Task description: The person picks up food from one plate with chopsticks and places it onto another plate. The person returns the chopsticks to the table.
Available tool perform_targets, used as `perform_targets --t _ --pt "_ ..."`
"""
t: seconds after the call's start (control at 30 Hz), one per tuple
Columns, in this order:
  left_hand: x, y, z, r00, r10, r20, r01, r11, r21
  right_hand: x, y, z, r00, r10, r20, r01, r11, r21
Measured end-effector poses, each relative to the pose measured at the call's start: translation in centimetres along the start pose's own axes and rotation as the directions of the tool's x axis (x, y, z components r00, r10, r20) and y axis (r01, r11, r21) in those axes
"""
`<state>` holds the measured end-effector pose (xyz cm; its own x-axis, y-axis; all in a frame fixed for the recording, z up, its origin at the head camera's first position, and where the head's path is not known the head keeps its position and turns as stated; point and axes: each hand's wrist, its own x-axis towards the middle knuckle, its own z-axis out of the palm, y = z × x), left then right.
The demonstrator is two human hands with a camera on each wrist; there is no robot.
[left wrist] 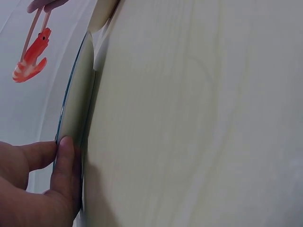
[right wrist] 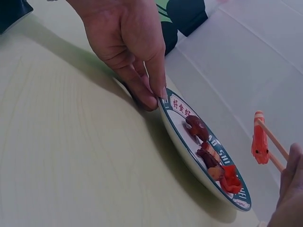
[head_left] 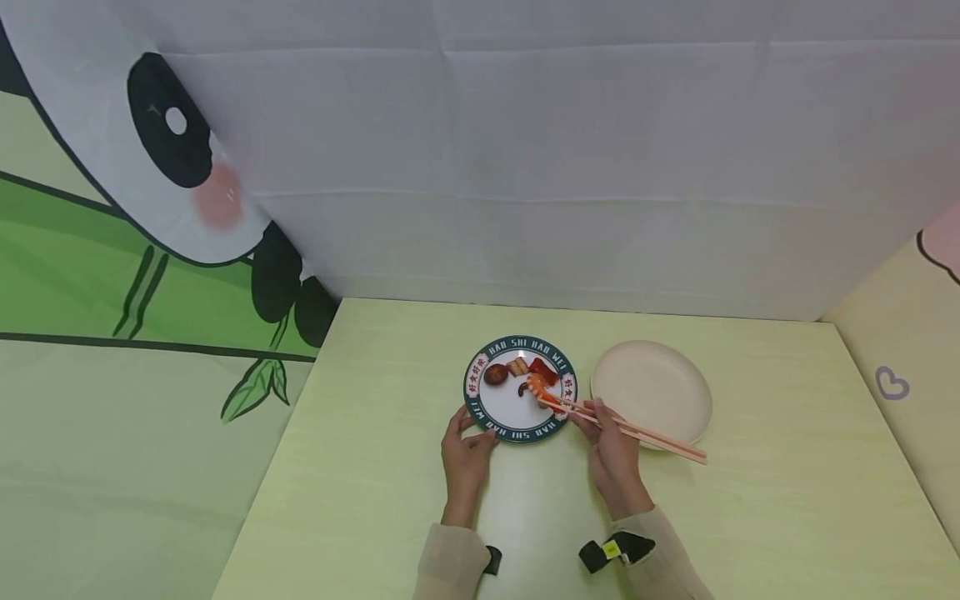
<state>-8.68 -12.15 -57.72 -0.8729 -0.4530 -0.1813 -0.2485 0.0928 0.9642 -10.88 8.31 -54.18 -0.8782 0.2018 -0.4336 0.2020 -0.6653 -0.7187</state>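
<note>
So the step in hand looks like carrying a red-orange shrimp figure (right wrist: 260, 142): it hangs in a pair of pale wooden chopsticks (head_left: 667, 442) above the round white plate with a dark green lettered rim (head_left: 502, 408). The right hand (head_left: 615, 454) has a narrow grip around the sticks; the left hand (head_left: 465, 458) pinches the plate's rim at its near-left side.

My guess is the next move calls for steady pressure and enough lift to clear the rim, since a curved, shiny thing could twist loose.

Also on that plate: a brown round mushroom-like piece (head_left: 496, 375), a tan striped piece (head_left: 518, 367) and a glossy red piece (head_left: 543, 372). Just right sits a plain cream round plate (head_left: 651, 387), toward the tabletop's (head_left: 360, 467) far edge; its raised rim might snag a low swing.
</note>
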Motion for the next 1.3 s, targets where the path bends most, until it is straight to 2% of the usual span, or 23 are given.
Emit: perform_targets --t 0.33,0.63,0.87,1.07,1.3 --pt "0.3 -0.2 0.1 1.0 -0.017 -0.004 0.017 1.0 0.016 0.1 -0.8 -1.0 1.0 0.003 0.013 -0.004 0.999 0.051" --pt "0.4 -0.6 0.2 1.0 -0.016 0.002 0.016 1.0 0.003 0.1 -1.8 -1.5 0.999 0.038 0.017 -0.04 0.988 0.15" --pt "0.3 -0.4 0.3 1.0 -0.026 -0.004 0.026 1.0 0.007 0.3 -2.3 -2.0 1.0 0.015 0.012 -0.017 0.981 0.193" --pt "0.4 -0.7 0.2 1.0 0.005 0.006 -0.004 1.0 -0.023 0.3 -2.7 -2.5 1.0 -0.013 0.02 0.008 0.975 0.221" --pt "0.3 -0.8 0.1 1.0 0.025 0.013 -0.024 0.998 -0.056 0.2 -3.5 -3.1 1.0 -0.001 0.015 -0.003 0.966 0.259"
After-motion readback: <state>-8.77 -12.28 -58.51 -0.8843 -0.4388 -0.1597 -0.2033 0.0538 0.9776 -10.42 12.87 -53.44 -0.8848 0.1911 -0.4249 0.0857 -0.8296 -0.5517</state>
